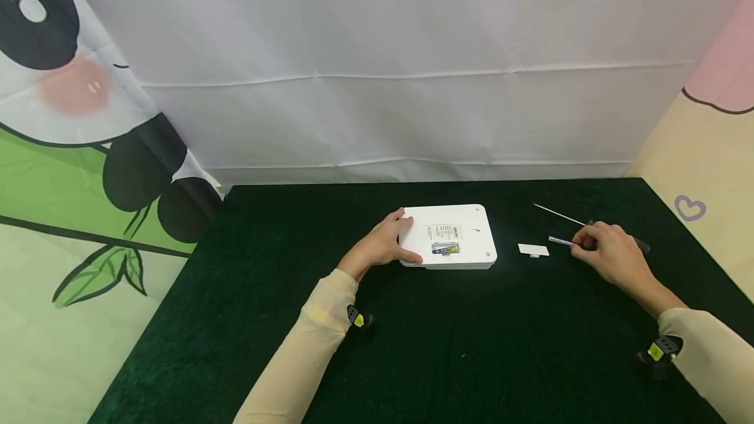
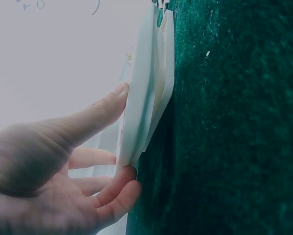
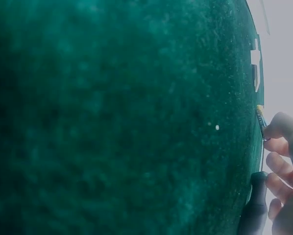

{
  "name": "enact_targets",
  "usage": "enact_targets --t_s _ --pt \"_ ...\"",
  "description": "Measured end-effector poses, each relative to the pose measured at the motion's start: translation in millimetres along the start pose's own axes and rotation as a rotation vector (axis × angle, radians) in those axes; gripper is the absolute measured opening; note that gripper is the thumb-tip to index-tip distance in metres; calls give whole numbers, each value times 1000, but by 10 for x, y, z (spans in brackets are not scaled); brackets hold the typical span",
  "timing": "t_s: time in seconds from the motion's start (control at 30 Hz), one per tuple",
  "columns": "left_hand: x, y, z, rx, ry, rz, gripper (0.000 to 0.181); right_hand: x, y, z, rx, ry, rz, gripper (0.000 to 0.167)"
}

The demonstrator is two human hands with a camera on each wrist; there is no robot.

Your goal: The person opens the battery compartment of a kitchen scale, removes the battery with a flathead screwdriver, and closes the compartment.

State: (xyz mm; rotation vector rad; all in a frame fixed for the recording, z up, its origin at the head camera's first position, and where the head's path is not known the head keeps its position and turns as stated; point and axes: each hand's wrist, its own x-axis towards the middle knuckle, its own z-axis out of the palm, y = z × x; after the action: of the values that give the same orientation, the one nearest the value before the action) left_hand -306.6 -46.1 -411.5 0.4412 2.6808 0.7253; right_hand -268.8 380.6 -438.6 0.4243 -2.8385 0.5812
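A white flat device (image 1: pixel 465 234) lies on the dark green cloth with its label side up; a battery (image 1: pixel 446 250) shows in its small compartment. My left hand (image 1: pixel 384 241) grips the device's left edge, thumb along the near side; the left wrist view shows the hand (image 2: pixel 63 166) with the thumb on the rim of the device (image 2: pixel 139 98). Right of the device, my right hand (image 1: pixel 612 255) pinches a second battery (image 1: pixel 559 241) by one end. In the right wrist view that battery (image 3: pixel 260 120) sits between thumb and fingertips of the hand (image 3: pixel 286 161).
A small white cover (image 1: pixel 533 250) lies between the device and my right hand. Behind that hand is a screwdriver, its thin shaft (image 1: pixel 558 214) pointing back left and its dark handle (image 3: pixel 255 210) beside my fingers. A white curtain (image 1: pixel 383 116) hangs behind the table.
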Motion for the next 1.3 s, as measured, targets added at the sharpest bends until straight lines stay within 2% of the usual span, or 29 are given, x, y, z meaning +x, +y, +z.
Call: enact_targets --t_s 0.47,0.87,1.03,1.17,1.3 --pt "1 2 1 16 -4 1 91 -33 63 78 -32 -10 -16 11" --pt "-9 22 -12 6 -1 -1 91 25 -35 -21 -29 -28 -4 17" --pt "7 12 -4 6 1 -1 91 202 -220 -45 -11 -57 -20 15" --pt "9 12 3 3 4 -8 91 394 -477 -16 2 -127 -29 15" --pt "8 27 10 2 7 -13 90 536 -721 64 17 -158 -64 14"
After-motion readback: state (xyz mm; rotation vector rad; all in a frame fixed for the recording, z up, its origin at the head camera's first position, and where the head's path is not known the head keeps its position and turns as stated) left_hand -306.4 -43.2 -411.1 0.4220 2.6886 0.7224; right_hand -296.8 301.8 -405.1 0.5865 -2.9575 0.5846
